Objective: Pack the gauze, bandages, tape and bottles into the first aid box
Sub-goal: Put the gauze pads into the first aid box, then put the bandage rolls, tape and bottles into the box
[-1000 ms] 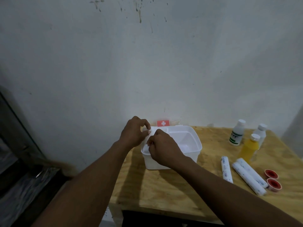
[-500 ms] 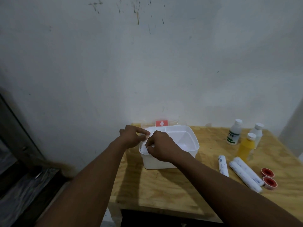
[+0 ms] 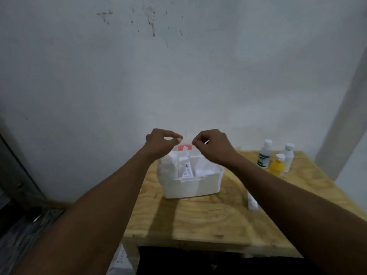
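Got left hand (image 3: pixel 160 141) and right hand (image 3: pixel 212 147) pinched above the part-filled white plastic first aid box (image 3: pixel 190 185). Can't tell on what, maybe a clear lid. Risk closing early, leaving yellow plastic bottle (image 3: pixel 277 165) and white rolled bandage (image 3: pixel 252 204) outside, right.

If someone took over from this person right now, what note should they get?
Hands: left hand and right hand hover above the first aid box, fingertips pinched; whether they hold anything is unclear.
Done: white items lie in the box.
Left: three bottles stand on the table to its right; one white roll shows beside the right arm.
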`<control>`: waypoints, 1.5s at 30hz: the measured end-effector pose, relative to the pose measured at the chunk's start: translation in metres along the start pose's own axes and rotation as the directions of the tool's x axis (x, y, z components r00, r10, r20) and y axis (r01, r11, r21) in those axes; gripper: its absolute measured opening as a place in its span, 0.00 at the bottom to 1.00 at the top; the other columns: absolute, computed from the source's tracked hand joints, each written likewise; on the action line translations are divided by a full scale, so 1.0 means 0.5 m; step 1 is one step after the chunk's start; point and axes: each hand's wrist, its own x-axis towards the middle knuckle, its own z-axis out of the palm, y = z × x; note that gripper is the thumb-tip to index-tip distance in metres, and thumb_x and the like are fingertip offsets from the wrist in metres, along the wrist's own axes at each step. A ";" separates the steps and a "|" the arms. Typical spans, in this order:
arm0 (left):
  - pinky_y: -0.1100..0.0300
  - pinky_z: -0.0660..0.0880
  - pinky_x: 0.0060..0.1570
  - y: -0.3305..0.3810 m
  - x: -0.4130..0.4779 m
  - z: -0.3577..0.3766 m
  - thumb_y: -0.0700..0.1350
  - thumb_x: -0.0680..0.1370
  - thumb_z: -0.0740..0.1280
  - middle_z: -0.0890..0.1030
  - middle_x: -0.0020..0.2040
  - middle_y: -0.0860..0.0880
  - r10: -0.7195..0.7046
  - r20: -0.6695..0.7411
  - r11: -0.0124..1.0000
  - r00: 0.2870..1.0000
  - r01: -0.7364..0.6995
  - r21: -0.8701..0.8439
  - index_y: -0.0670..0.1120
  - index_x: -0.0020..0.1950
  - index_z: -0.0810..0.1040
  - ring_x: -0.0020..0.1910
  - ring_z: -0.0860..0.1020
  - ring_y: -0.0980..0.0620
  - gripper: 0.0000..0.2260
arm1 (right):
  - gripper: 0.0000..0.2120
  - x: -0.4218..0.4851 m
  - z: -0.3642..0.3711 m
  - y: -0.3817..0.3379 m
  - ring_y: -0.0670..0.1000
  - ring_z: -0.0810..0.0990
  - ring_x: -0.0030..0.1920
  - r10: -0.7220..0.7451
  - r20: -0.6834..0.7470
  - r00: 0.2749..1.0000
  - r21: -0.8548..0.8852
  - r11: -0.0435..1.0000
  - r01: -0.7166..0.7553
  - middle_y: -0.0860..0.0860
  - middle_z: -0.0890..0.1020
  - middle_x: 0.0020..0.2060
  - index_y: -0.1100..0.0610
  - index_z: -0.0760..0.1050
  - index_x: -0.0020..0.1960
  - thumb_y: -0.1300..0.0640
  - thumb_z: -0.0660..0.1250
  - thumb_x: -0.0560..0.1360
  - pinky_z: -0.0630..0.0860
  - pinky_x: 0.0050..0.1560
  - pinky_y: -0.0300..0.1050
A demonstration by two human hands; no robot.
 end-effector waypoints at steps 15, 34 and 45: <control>0.52 0.80 0.49 0.208 -0.139 0.331 0.52 0.75 0.68 0.84 0.44 0.51 0.232 0.338 0.876 0.912 -0.346 0.334 0.50 0.47 0.85 0.48 0.82 0.48 0.09 | 0.10 -0.170 -0.186 0.267 0.58 0.83 0.45 0.385 0.094 0.918 -0.350 0.876 -0.332 0.60 0.85 0.44 0.66 0.82 0.46 0.61 0.65 0.73 0.79 0.48 0.51; 0.54 0.81 0.32 0.179 -0.168 0.427 0.50 0.74 0.69 0.82 0.42 0.41 -0.224 0.436 0.923 0.872 0.046 0.382 0.41 0.42 0.73 0.34 0.82 0.44 0.13 | 0.19 -0.216 -0.134 0.308 0.49 0.69 0.29 0.492 0.197 0.848 -0.559 0.767 -0.315 0.51 0.71 0.28 0.55 0.64 0.32 0.49 0.68 0.74 0.63 0.27 0.42; 0.59 0.79 0.29 0.262 -0.100 0.242 0.49 0.71 0.71 0.83 0.46 0.45 -0.060 0.228 0.992 0.972 0.033 0.121 0.46 0.60 0.72 0.33 0.86 0.48 0.20 | 0.14 -0.129 -0.210 0.194 0.58 0.81 0.35 0.379 0.033 0.925 -0.146 0.917 -0.370 0.60 0.80 0.33 0.67 0.77 0.37 0.54 0.72 0.66 0.73 0.32 0.47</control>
